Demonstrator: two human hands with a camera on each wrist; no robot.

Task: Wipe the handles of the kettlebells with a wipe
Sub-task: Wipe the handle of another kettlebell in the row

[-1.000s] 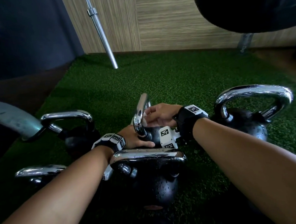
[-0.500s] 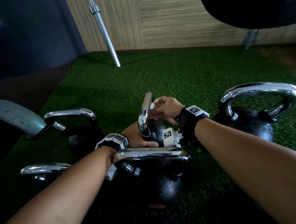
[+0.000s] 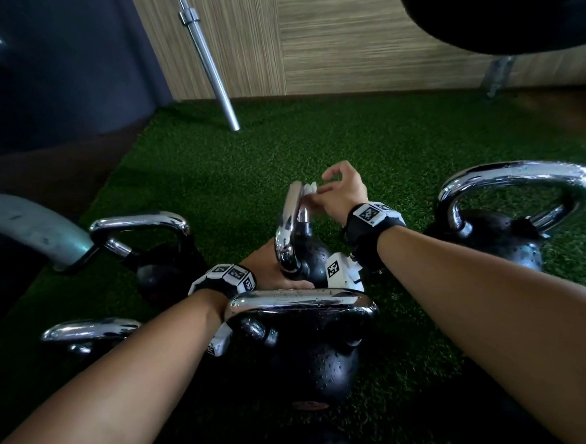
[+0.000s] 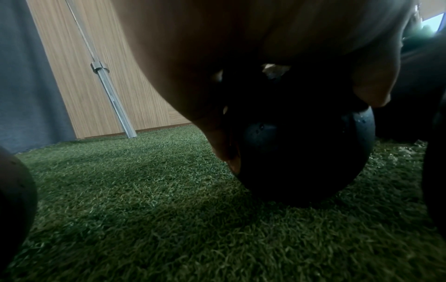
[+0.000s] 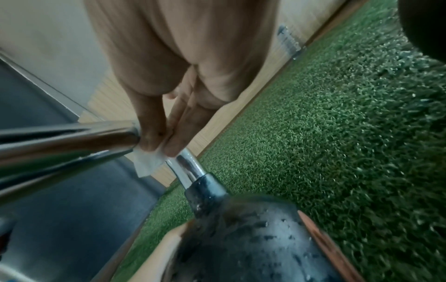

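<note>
I can read no brand or writing; the only marks are the black-and-white square codes on my wristbands [image 3: 370, 213]. The small kettlebell [image 3: 307, 255] stands on the green artificial turf [image 3: 348, 143], between the other kettlebells, and its black body carries drops of water. My left hand [image 3: 270, 267] is cupped around the ball, fingers and thumb curled on it; the left wrist view shows this grip from below, dark. My right hand [image 3: 343, 193] pinches a white wipe [image 3: 308, 188] against the top of the chrome handle [image 3: 290, 222]. Only the right wrist view shows the folded wipe [image 5: 147, 162] hanging under the fingertips [image 5: 173, 145] at the handle's bend.
</note>
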